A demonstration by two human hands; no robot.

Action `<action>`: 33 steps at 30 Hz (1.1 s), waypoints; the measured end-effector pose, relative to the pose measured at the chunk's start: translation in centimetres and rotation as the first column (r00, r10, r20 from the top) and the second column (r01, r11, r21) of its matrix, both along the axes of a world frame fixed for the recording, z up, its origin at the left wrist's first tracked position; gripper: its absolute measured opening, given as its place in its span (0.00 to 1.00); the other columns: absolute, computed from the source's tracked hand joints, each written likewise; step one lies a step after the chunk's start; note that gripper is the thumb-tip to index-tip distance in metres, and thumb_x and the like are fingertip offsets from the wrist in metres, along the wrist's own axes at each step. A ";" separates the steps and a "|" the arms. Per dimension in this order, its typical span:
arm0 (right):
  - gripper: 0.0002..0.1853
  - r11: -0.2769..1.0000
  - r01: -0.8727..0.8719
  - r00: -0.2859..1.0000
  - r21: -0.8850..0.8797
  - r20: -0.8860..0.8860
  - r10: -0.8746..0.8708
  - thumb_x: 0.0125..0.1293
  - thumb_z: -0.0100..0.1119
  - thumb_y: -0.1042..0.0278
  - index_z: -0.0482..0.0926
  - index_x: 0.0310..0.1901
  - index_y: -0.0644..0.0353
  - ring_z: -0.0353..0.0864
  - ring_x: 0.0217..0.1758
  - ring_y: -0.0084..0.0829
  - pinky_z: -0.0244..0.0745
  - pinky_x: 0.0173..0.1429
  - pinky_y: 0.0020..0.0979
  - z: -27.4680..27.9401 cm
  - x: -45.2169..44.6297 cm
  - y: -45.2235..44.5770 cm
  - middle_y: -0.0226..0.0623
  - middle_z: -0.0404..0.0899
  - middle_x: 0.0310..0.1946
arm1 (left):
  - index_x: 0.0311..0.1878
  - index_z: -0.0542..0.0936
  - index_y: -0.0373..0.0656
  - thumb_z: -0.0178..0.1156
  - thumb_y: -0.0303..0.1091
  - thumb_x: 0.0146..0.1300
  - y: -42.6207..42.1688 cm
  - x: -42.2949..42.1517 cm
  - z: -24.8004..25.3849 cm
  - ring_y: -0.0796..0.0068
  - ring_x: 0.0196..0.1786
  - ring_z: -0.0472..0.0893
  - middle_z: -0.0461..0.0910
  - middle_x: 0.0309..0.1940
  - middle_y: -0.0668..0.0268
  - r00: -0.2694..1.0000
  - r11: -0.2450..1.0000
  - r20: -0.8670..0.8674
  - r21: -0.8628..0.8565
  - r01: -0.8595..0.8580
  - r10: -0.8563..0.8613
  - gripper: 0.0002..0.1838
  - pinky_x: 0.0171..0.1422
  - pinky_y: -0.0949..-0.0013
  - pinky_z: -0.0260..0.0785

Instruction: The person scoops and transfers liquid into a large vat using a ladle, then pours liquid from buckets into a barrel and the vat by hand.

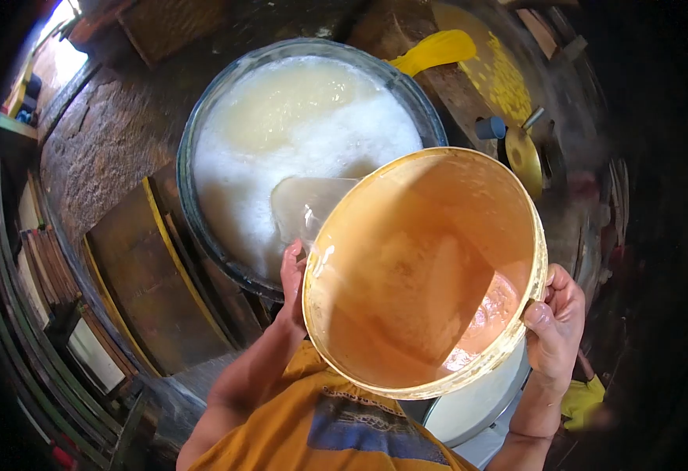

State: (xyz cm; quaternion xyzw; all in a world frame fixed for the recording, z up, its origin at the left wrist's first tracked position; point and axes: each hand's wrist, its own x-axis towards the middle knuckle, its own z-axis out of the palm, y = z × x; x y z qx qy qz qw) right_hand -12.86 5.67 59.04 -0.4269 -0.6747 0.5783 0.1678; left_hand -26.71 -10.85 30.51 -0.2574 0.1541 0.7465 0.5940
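A large pale-yellow bucket [407, 235] is tilted toward the left over the near right rim of a round vat [185, 177]. A sheet of cloudy liquid [309, 204] runs from the bucket's left rim into the vat. A little liquid also shows in the lower right of the bucket's inside. White foam [242, 180] and yellowish liquid [289, 102] fill the vat. My left hand [292, 282] supports the bucket's left side, part of its fingers hidden behind the wall. My right hand [556, 322] is closed around the rim on the right.
Beyond the vat lie a yellow cloth-like item [438, 52], a small blue-grey cup [491, 128] and a round golden pan [523, 161]. Wooden boards [156, 275] lean at the left. Below the tilted bucket stands another round container [477, 408] with pale contents.
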 end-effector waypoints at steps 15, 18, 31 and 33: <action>0.28 0.997 0.080 0.994 0.004 -0.082 -0.079 0.48 0.79 0.57 0.72 0.41 0.65 0.74 0.34 0.14 0.69 0.40 0.18 0.1 6.7 -0.9 0.26 0.78 0.33 | 0.46 0.78 0.37 0.41 0.55 0.69 1.2 1.2 2.5 0.67 0.39 0.80 0.81 0.42 0.59 0.962 0.999 -0.272 0.031 -0.016 0.024 0.28 0.47 0.65 0.74; 0.28 0.995 0.094 0.985 0.041 -0.150 -0.087 0.47 0.79 0.57 0.73 0.42 0.65 0.73 0.34 0.14 0.68 0.40 0.17 -1.0 10.9 -1.1 0.25 0.77 0.32 | 0.38 0.76 0.40 0.42 0.45 0.72 0.9 2.3 -1.1 0.74 0.35 0.78 0.78 0.36 0.63 0.844 0.991 -0.521 0.092 -0.097 0.131 0.19 0.43 0.70 0.72; 0.18 0.941 0.276 0.860 -0.195 -0.386 -0.333 0.54 0.67 0.76 0.74 0.46 0.65 0.76 0.38 0.17 0.74 0.42 0.22 -8.2 25.6 -4.9 0.30 0.78 0.37 | 0.54 0.75 0.36 0.51 0.49 0.62 5.2 7.6 14.5 0.62 0.46 0.78 0.78 0.46 0.55 0.693 0.953 -0.654 -0.226 0.202 -0.302 0.27 0.50 0.60 0.72; 0.18 0.861 0.154 0.677 -0.485 -0.583 -0.450 0.56 0.64 0.77 0.73 0.49 0.66 0.77 0.38 0.20 0.75 0.45 0.25 -11.5 29.0 -5.5 0.31 0.78 0.39 | 0.52 0.76 0.36 0.51 0.48 0.63 5.0 6.9 13.3 0.64 0.47 0.78 0.78 0.45 0.57 0.466 0.944 -0.822 -0.280 0.172 -0.329 0.25 0.50 0.61 0.72</action>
